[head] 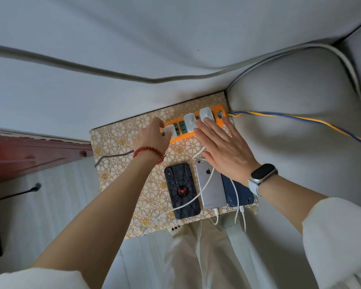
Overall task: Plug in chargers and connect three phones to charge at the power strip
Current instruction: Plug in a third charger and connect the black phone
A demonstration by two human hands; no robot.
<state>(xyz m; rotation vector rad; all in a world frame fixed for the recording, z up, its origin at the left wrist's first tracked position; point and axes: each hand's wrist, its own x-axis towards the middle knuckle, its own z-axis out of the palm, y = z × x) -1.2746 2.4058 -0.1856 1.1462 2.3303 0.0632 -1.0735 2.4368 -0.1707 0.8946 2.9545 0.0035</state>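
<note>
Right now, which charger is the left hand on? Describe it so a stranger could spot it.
On the floral-cloth table lies an orange power strip. Three white chargers sit on it; the left hand grips the leftmost charger, at the end farthest from the yellow-blue cord.

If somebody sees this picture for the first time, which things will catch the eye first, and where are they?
The orange power strip at the far edge of the floral cloth stands out, with three white chargers on it. The left hand grips the leftmost charger; the right hand lies flat by the other two. Nearer, the spider-case phone lies beside two more phones.
</note>
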